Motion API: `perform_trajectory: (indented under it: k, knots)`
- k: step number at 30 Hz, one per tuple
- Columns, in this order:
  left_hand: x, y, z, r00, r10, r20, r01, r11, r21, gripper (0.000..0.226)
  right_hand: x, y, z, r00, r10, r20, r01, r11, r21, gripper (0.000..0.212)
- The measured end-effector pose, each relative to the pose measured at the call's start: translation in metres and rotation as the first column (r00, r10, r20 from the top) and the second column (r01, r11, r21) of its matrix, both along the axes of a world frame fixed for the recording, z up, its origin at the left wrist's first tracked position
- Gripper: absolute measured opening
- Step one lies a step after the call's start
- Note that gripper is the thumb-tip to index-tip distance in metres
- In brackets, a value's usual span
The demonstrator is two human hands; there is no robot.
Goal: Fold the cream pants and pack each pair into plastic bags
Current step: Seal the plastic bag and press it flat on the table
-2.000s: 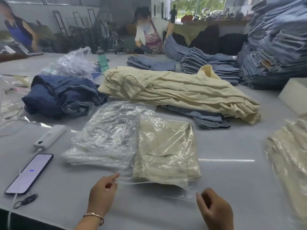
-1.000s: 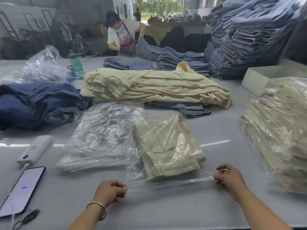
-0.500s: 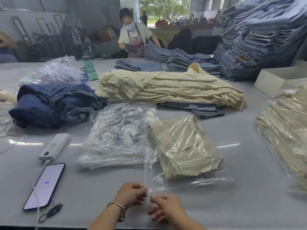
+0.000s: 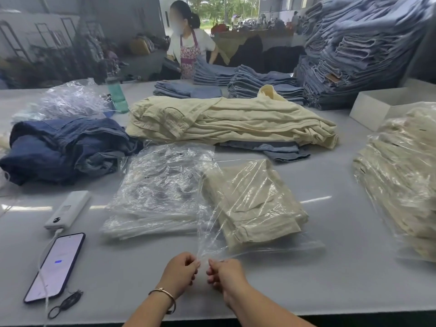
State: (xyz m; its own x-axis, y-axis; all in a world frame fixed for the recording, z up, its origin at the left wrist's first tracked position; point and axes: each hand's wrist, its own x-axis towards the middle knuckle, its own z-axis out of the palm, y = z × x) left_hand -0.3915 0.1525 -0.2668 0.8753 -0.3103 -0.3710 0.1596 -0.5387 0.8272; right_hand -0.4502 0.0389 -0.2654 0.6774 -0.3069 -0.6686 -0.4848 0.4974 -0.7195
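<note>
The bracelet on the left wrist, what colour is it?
Gold-toned metal; the bracelet shows clearly in the head view, on the left wrist.

Two bare forearms enter from bottom edge, no sleeves in view. Left hand (image 4: pixel 180 271): thin metal bangle (image 4: pixel 165 294) at wrist (rose-gold tone, small clasp block on top), sits loose, lower part hangs below wrist. Right hand (image 4: pixel 224 274): no ring, watch or band visible. Fingernails short, unpainted as far as visible. No gloves on either hand.

Bagged pants stack (image 4: pixel 405 185) cut off rightward
</note>
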Motion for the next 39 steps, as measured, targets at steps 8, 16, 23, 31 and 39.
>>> perform_trajectory:
  k: [8,16,23,31,39]
  knots:
    - [0.024,0.026,-0.011,0.998,0.056,-0.008,-0.056,0.996,0.075,0.027,-0.05,-0.14,0.015,0.977,-0.202,-0.074,0.181,0.958,-0.224,0.022]
    - [0.029,0.027,0.001,0.975,-0.067,-0.212,0.076,0.996,0.035,0.025,-0.092,-0.228,0.017,0.969,-0.149,-0.2,0.069,0.931,-0.357,0.023]
    - [0.062,-0.007,0.027,0.948,0.064,-0.31,-0.088,0.994,-0.063,0.013,-0.035,-0.244,0.031,0.979,-0.085,-0.186,-0.074,0.7,-0.71,0.064]
    - [0.061,-0.097,0.038,0.908,0.2,-0.367,-0.274,0.948,-0.161,0.048,0.021,-0.223,0.037,0.978,0.05,-0.204,-0.149,0.851,-0.503,0.068]
    - [0.032,-0.164,0.113,0.948,-0.05,-0.315,-0.047,0.955,-0.291,0.022,-0.014,-0.27,0.099,0.959,0.208,-0.192,-0.259,0.919,-0.296,0.017]
